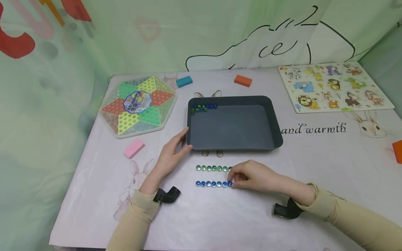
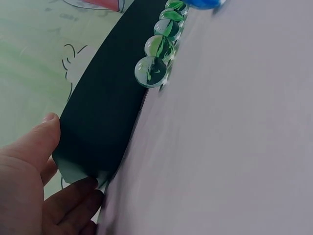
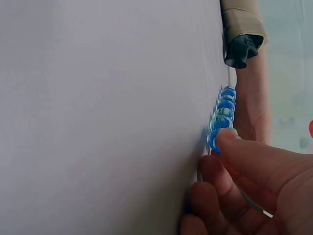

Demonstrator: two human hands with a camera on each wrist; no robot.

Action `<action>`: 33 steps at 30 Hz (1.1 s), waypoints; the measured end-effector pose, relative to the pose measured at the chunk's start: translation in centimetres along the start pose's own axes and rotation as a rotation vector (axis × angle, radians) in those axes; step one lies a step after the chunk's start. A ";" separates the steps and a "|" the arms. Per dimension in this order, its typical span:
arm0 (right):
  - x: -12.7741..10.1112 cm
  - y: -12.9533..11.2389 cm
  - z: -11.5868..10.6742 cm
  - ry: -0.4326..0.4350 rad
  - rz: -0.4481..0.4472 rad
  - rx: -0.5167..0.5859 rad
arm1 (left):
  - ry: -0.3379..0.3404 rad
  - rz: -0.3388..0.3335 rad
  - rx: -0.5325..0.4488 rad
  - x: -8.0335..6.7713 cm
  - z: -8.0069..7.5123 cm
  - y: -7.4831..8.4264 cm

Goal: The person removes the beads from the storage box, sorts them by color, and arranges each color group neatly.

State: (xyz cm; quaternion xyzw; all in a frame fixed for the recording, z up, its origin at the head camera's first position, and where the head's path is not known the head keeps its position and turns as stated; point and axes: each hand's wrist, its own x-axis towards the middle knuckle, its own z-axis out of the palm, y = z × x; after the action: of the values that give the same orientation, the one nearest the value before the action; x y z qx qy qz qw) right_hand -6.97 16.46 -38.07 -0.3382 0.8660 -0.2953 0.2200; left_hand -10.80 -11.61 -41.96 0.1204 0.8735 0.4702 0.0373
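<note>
My right hand pinches a blue marble between thumb and fingers, at the right end of a row of blue marbles. In the right wrist view the thumb lies against that end marble. Just behind runs a row of green marbles, its right end partly hidden by the fingers. My left hand touches the near left corner of a dark grey tray, thumb and fingers spread around it. Inside the tray's far left corner sit several green-patterned marbles and a few dark blue marbles.
A hexagonal Chinese checkers board lies at the left. Near it are a pink block and a teal block. An orange block lies behind the tray. An animal puzzle board is at the back right; another orange block is at the right edge.
</note>
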 end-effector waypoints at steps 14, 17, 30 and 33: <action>-0.1 -0.1 -0.4 -0.023 0.027 -0.036 | 0.006 0.008 -0.006 0.1 0.0 0.1; -0.1 -0.2 -0.8 -0.024 0.033 -0.034 | 0.005 0.007 -0.005 0.1 0.0 0.1; 1.7 -1.0 -4.9 -0.036 -0.025 0.176 | -0.003 -0.002 -0.013 -0.1 0.0 0.1; 2.9 -1.3 -6.3 -0.022 -0.016 0.208 | 0.001 0.003 -0.010 -0.1 0.0 0.0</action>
State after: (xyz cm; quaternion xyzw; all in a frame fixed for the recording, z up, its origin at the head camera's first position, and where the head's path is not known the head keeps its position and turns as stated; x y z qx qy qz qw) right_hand -11.97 15.92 -33.10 -0.3237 0.8254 -0.3818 0.2611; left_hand -10.65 -11.66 -42.00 0.1212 0.8710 0.4747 0.0369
